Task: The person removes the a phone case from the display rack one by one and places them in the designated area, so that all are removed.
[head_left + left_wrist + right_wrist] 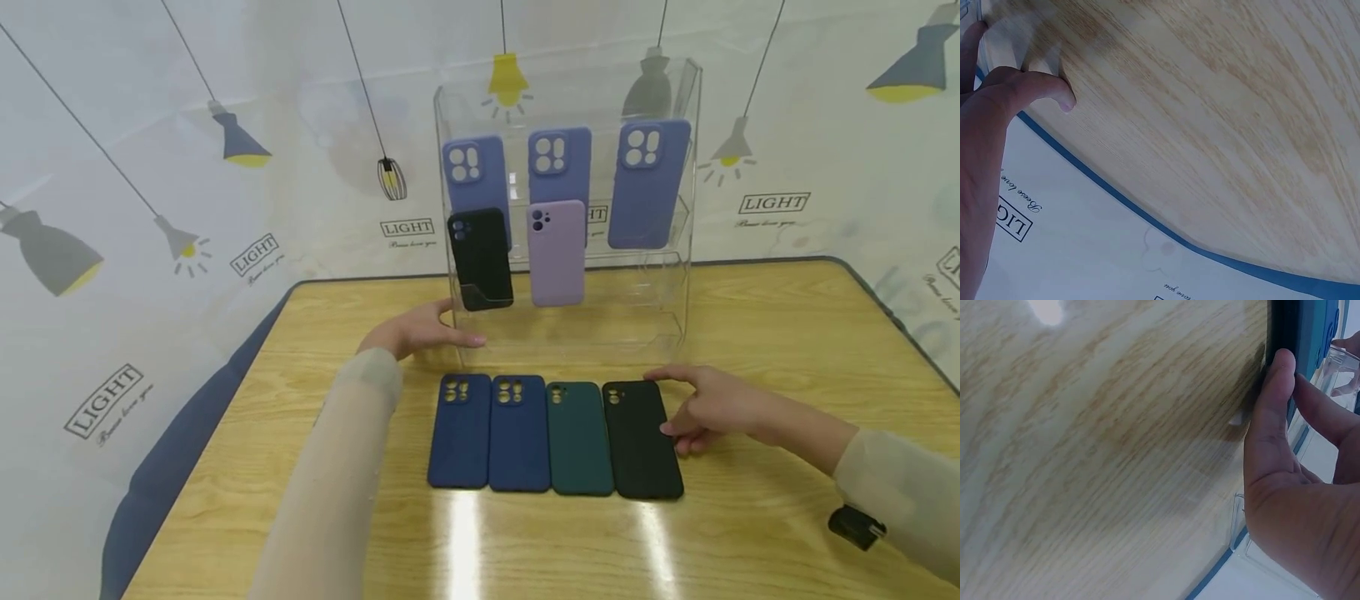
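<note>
A row of phone cases lies on the table: two dark blue cases (459,433) (519,433), a dark green case (580,442) and a black case (643,442) at the right end. My right hand (712,408) touches the black case, thumb at its right edge and index finger by its top corner. Behind the row stands a clear display stand (570,333). My left hand (420,329) holds its lower left edge, thumb in front. On the stand are several blue-purple cases (648,192), another black case (480,262) and a lilac case (557,254).
The wooden table (300,467) has a dark edge along its back and sides. A white wall covering (315,167) printed with lamps rises behind and beside it. A small black device (857,527) hangs at my right sleeve (900,492).
</note>
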`<state>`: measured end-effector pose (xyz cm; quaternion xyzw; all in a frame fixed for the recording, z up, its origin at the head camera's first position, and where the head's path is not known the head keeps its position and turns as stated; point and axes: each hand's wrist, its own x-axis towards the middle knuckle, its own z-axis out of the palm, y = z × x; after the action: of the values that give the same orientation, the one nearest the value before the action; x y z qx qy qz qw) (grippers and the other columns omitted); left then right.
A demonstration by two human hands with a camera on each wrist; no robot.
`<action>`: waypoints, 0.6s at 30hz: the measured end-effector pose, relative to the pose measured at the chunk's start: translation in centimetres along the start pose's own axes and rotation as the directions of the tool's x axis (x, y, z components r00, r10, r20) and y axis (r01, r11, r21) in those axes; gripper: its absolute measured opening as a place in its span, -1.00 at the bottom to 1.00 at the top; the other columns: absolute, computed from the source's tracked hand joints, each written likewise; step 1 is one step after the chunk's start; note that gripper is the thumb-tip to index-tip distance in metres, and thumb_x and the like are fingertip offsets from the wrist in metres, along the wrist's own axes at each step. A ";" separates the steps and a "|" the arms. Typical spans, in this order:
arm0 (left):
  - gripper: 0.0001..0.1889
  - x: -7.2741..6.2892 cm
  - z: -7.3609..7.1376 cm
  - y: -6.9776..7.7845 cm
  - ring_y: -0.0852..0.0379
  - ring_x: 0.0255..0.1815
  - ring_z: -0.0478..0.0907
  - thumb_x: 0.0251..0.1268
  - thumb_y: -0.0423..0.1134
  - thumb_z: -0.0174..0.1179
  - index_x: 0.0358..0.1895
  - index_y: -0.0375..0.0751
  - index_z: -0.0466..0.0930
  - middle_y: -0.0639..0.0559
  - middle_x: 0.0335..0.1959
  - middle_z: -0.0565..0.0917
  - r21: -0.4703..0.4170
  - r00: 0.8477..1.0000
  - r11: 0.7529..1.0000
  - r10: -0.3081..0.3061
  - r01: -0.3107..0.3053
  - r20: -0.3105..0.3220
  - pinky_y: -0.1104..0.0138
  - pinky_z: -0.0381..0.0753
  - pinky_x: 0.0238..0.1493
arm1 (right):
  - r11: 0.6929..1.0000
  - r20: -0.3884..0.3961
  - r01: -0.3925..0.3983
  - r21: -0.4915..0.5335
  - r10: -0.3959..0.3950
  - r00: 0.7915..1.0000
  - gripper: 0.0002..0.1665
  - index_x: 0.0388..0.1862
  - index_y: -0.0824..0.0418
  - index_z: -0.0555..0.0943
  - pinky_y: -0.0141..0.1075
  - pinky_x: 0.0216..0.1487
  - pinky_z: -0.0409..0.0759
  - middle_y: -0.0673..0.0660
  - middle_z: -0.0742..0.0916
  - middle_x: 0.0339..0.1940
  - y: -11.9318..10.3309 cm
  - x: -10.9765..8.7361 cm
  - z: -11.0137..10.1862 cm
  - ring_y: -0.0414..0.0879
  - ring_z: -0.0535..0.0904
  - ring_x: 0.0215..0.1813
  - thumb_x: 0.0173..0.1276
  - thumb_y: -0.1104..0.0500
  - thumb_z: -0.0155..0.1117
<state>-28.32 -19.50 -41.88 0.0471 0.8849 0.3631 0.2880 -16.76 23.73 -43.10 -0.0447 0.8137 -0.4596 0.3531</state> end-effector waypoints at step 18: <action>0.31 -0.1 0.0 -0.1 -0.19 0.81 -0.06 0.05 0.36 0.55 0.78 0.12 -0.10 -0.05 0.81 -0.05 -0.019 1.000 1.000 0.006 -0.006 0.001 -0.19 0.10 0.74 | 0.997 -0.017 0.072 -0.032 -0.073 0.997 0.02 0.73 0.35 0.06 -0.20 -0.36 0.75 0.17 0.82 -0.42 -0.2 -0.1 -0.7 -0.04 0.69 -0.44 0.42 0.34 0.38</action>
<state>-28.23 -19.64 -41.89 0.0474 0.8811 0.3722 0.2880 -17.19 24.14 -42.65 -0.0755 0.8219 -0.4596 0.3279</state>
